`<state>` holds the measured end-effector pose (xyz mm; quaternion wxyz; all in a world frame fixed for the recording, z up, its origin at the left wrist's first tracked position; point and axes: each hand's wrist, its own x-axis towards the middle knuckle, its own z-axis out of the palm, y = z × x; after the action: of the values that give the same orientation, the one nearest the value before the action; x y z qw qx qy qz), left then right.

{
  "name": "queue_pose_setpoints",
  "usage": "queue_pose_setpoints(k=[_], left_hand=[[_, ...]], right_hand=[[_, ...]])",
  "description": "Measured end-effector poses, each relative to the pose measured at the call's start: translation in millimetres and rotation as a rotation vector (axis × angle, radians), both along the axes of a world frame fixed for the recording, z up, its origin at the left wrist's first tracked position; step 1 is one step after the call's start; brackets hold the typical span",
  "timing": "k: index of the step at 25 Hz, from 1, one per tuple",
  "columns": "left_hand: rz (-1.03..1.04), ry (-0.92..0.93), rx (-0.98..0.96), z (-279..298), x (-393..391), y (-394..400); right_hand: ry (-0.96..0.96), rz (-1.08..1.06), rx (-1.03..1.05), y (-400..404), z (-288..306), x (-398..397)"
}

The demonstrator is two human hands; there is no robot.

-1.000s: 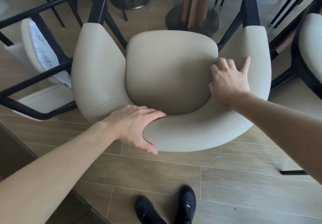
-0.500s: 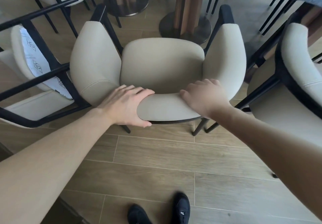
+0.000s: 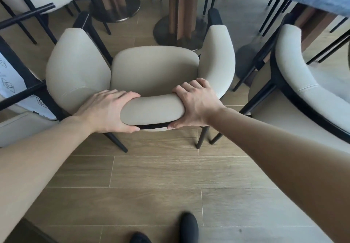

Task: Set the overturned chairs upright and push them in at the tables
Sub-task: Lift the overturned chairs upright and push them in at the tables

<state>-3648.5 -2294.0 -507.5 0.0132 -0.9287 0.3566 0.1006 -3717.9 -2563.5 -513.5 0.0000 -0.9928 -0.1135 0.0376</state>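
The backrest of the upright cream armchair (image 3: 151, 68) is grasped by the left hand (image 3: 106, 110) and right hand (image 3: 195, 104), facing the table pedestal (image 3: 180, 13)

Wood-look plank floor (image 3: 170, 172) with pale grout lines, two black shoes (image 3: 188, 225) at the bottom edge, white printed paper sheet (image 3: 11, 85) at the far left behind black bars
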Motion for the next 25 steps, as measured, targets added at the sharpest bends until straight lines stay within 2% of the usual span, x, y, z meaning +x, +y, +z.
queue_pose_setpoints(k=[13,17,21,23,25], left_hand=[[-0.052,-0.037,0.001,0,29,-4],[-0.063,-0.070,-0.008,2,29,-5],[-0.119,-0.072,-0.106,-1,30,0],[-0.158,-0.056,-0.157,-3,34,4],[-0.232,-0.040,-0.125,-5,33,10]], right_hand=[[0.024,-0.026,0.035,-3,0,26],[0.140,-0.037,0.006,-1,12,27],[0.376,-0.083,-0.129,31,30,48],[0.433,-0.126,-0.133,46,37,52],[0.469,-0.149,-0.146,51,43,47]])
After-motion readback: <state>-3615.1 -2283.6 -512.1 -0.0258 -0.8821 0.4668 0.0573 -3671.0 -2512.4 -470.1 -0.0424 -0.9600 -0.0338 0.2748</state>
